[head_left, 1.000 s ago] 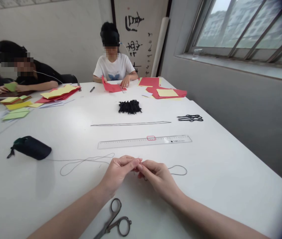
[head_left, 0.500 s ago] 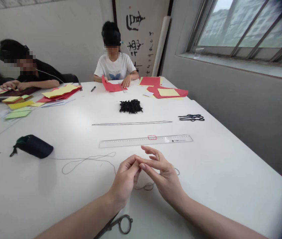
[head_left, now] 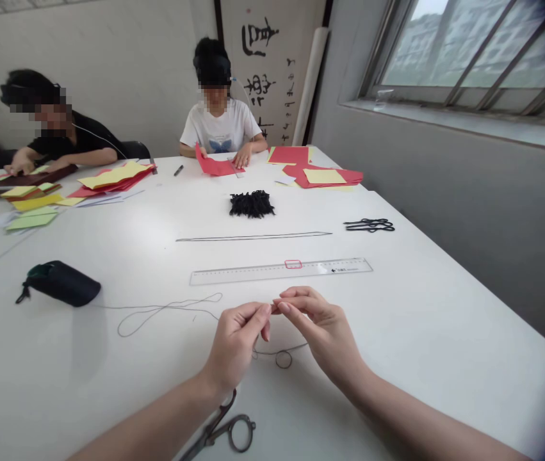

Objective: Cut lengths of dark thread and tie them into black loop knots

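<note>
My left hand (head_left: 239,342) is pinched, thumb against fingers, around a thin dark thread (head_left: 272,353). Its fingertips meet those of my right hand (head_left: 325,326), which also pinches the thread; the bit between them is mostly hidden. A small loop of the thread hangs under both hands. To the left, the same thread winds in loose loops towards a dark cylindrical spool (head_left: 65,285) lying on its side. Scissors (head_left: 212,436) lie partly beneath my left forearm. Just beyond my hands is a clear ruler (head_left: 253,273) with a red mark.
Past the ruler lie a long doubled cord (head_left: 253,237), a bundle of short black cords (head_left: 253,204) and several looped black cords (head_left: 371,225). Across the table, two people handle paper. Red sheets (head_left: 289,155) and a coloured paper pile (head_left: 113,179) lie near them.
My hands have turned slightly, and my right fingers have curled in from a more spread pose to a pinch. My left hand has shifted a little left, uncovering more of the scissors.
</note>
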{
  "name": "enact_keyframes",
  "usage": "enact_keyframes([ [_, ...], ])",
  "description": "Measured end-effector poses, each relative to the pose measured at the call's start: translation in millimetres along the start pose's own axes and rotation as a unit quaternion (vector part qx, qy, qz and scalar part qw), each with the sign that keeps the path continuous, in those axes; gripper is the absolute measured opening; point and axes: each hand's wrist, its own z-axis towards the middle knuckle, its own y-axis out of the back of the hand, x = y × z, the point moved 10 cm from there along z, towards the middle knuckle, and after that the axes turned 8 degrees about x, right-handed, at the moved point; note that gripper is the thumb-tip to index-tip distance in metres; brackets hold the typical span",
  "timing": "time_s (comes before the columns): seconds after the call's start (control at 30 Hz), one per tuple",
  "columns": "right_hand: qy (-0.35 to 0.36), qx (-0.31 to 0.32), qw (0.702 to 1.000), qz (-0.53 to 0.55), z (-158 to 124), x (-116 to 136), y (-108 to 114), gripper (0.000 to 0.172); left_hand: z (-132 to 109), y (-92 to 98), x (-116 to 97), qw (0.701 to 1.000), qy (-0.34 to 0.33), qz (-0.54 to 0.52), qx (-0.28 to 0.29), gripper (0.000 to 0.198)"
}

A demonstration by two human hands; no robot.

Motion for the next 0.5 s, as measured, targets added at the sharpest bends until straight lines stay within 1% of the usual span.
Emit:
enact_keyframes([
  [0.17,-0.021,-0.001,1.0,-0.007,0.5,-2.8,0.7,0.018,-1.9,-0.3,-1.0,0.999,-0.001,0.036,0.01,0.047],
  [0.27,-0.03,0.008,0.999,-0.023,0.8,-3.9,-0.7,0.018,-2.3,-2.5,-5.1,0.997,-0.014,0.069,0.02,0.045],
  [0.37,-0.025,0.021,0.999,-0.03,0.8,-2.1,-2.5,0.02,-2.2,-6.1,-9.8,0.994,-0.032,0.097,0.03,0.043],
  [0.5,-0.016,0.035,0.999,-0.03,1.6,0.0,-4.6,0.022,-0.5,-9.1,-9.4,0.994,-0.034,0.096,0.046,0.04],
])
